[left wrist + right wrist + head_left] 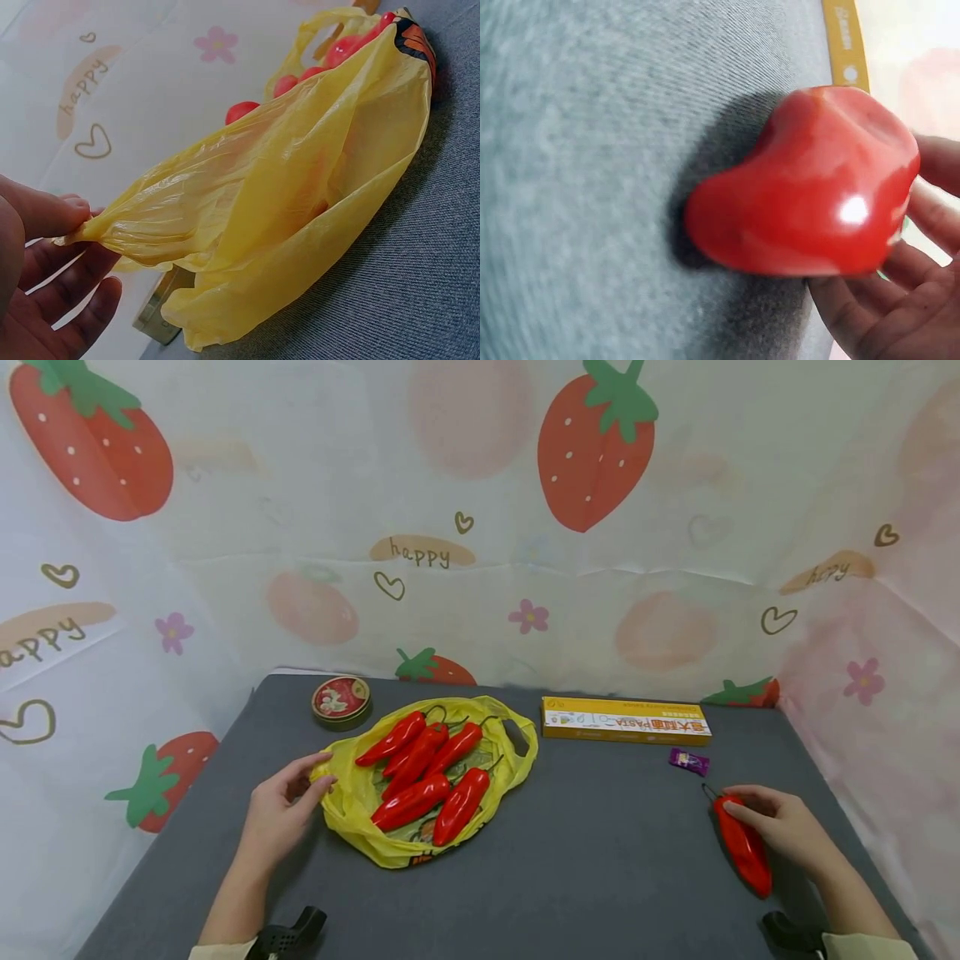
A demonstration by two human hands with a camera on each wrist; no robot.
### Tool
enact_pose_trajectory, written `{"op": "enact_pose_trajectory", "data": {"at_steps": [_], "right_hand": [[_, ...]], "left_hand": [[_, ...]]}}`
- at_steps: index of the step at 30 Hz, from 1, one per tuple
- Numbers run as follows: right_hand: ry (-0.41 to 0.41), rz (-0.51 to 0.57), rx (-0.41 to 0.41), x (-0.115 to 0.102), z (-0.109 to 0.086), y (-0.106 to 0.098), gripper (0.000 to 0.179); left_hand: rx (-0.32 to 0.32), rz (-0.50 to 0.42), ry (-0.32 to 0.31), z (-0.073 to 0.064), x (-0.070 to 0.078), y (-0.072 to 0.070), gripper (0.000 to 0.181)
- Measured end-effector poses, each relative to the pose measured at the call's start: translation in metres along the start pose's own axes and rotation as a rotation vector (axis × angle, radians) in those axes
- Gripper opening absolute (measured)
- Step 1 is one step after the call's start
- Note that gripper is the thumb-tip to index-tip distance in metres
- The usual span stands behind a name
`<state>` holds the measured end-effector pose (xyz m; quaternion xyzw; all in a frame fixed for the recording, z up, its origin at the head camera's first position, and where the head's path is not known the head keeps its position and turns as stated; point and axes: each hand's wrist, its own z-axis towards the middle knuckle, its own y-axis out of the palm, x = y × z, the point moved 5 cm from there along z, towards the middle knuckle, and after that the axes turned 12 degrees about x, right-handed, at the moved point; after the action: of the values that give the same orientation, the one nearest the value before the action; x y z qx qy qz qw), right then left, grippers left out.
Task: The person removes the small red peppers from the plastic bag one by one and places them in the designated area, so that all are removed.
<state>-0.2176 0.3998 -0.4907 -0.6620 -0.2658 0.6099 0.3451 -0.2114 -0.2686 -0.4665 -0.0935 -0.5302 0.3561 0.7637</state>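
A yellow plastic bag (352, 802) lies spread on the table's left half, with several red chili peppers (467, 806) on it. The left hand (281, 814) pinches the bag's left edge between thumb and fingers; in the left wrist view the pinched plastic (172, 217) is drawn out taut and gathered at the fingertips. Over at the right side, the right hand (783, 827) holds a single red chili pepper (742, 847) by its upper part, thumb on top. Its tip points toward the table's near edge. The right wrist view shows this pepper (802, 187) close up.
A round red-lidded tin (342, 702) stands behind the bag at the back left. Along the back right lies a yellow pasta box (626, 721), with a small purple packet (688, 762) in front of it. Printed cloth (480, 527) hangs behind the grey table (570, 877).
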Motion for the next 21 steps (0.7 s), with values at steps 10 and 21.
{"op": "enact_pose_trajectory", "data": {"at_steps": [10,21], "right_hand": [[0.009,0.006,-0.02,0.003,-0.002,-0.004,0.062],[-0.013,0.015,-0.014,0.003,-0.003,-0.013,0.065]], "left_hand": [[0.0,0.01,-0.006,-0.001,0.001,0.0,0.036],[-0.012,0.013,-0.009,-0.002,0.002,0.002,0.036]]}}
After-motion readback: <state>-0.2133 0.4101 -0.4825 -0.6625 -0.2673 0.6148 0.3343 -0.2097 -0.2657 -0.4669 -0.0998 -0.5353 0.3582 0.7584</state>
